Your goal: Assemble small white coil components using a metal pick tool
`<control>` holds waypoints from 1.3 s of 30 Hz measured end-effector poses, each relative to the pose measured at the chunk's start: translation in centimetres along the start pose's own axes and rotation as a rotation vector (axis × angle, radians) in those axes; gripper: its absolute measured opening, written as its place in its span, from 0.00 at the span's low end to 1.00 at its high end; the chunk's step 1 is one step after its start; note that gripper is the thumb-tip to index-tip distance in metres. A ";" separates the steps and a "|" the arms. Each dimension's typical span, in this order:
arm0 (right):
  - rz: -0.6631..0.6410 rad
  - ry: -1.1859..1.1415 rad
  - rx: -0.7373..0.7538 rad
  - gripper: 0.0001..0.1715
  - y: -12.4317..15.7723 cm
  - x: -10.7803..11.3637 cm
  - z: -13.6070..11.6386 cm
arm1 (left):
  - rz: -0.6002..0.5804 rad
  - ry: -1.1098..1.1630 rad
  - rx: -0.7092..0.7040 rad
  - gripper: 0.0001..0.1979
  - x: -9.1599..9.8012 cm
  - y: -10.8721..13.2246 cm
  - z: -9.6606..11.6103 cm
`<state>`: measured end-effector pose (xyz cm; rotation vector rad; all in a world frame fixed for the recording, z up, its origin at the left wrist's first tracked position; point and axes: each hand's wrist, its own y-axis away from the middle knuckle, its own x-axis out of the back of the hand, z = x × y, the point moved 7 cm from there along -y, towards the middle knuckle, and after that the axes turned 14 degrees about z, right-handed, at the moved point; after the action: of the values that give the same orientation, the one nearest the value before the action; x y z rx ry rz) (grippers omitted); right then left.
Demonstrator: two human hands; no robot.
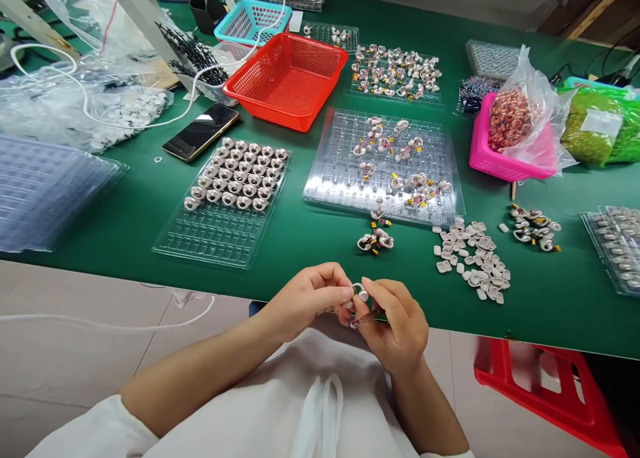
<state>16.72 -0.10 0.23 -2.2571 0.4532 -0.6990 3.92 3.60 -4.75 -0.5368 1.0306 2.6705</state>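
Just over the table's front edge, both hands meet at a small white-and-silver curved earphone piece (363, 294). My left hand (320, 293) pinches it from the left between thumb and fingers. From the other side, my right hand (395, 321) grips it with its fingertips. A thin, shiny tool (361, 321) lies under the right fingers; its kind is partly hidden. Close ahead, a little cluster of earphone pieces with wires and yellow tabs (375, 240) rests on the green table. Loose pale caps (475, 258) are scattered to the right, beside another cluster of wired pieces (535, 228).
A clear tray (205, 241) at left carries rows of pale shells. Another clear tray stack (320, 171) holds wired pieces. Behind stand a red basket (295, 115) and a phone (200, 133). A pink basket (510, 170) is at right. A red stool (540, 385) stands below the edge.
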 end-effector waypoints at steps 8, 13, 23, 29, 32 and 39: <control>-0.137 -0.104 -0.010 0.19 0.2 -0.4 0.2 | -0.072 0.099 0.234 0.16 -0.2 -0.1 -1.3; -0.149 -0.067 0.050 0.19 0.4 -0.2 0.0 | -0.123 0.007 0.164 0.18 -0.2 0.3 -1.1; -0.136 0.038 0.171 0.16 0.9 -0.6 -0.6 | -0.006 -0.058 0.062 0.19 -0.1 0.8 -1.2; -0.128 0.098 0.214 0.17 1.4 -1.0 -0.6 | -0.019 -0.026 0.012 0.16 -0.1 0.4 -1.5; -0.144 0.139 0.233 0.16 1.7 -1.3 -0.4 | -0.010 -0.035 0.021 0.17 0.3 0.0 -2.0; -0.149 0.016 0.139 0.16 1.1 -1.3 -0.4 | 0.008 -0.007 0.072 0.20 1.0 -0.4 -2.1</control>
<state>15.32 -0.43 -0.77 -2.1703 0.2376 -0.7998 3.65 2.58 -6.84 -0.5097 1.1237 2.6286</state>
